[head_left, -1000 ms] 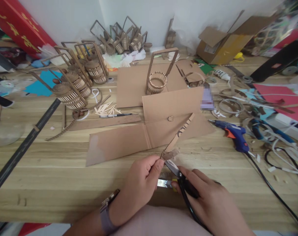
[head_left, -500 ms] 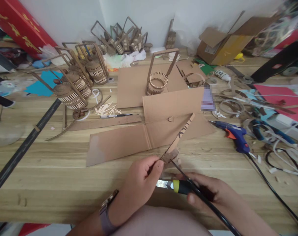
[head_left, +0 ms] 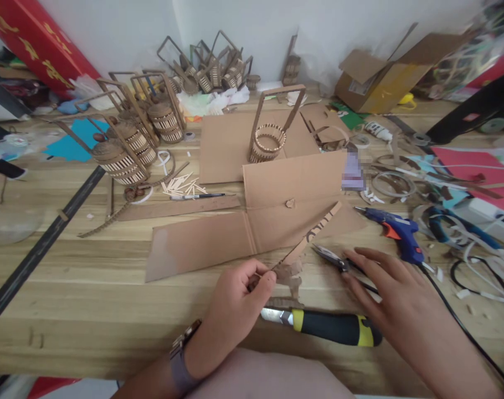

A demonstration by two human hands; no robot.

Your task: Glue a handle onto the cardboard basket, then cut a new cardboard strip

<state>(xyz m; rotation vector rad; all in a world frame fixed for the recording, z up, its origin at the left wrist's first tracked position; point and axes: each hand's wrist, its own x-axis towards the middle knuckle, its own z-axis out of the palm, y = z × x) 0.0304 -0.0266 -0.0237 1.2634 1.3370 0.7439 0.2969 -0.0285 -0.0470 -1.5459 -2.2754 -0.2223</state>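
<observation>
My left hand point(head_left: 235, 310) pinches the near end of a long cardboard strip point(head_left: 314, 235), which slants up and to the right over the table. Small cardboard scraps point(head_left: 291, 274) hang at the pinched end. My right hand point(head_left: 397, 299) lies flat with fingers stretched over the handles of a pair of scissors point(head_left: 329, 256); the shut blades rest on the table, pointing left. A black and yellow utility knife point(head_left: 330, 327) lies free on the table between my hands, blade to the left.
A blue glue gun point(head_left: 397, 233) with a black cord lies right of the scissors. Flat cardboard sheets point(head_left: 202, 244) cover the middle, with a small slatted basket point(head_left: 268, 138) behind. More baskets point(head_left: 123, 149) stand at the left, an open box point(head_left: 380, 77) at the back right.
My right hand carried the scissors away from the strip's end to the right and laid them on the table. The utility knife is now uncovered. My left hand keeps its pinch.
</observation>
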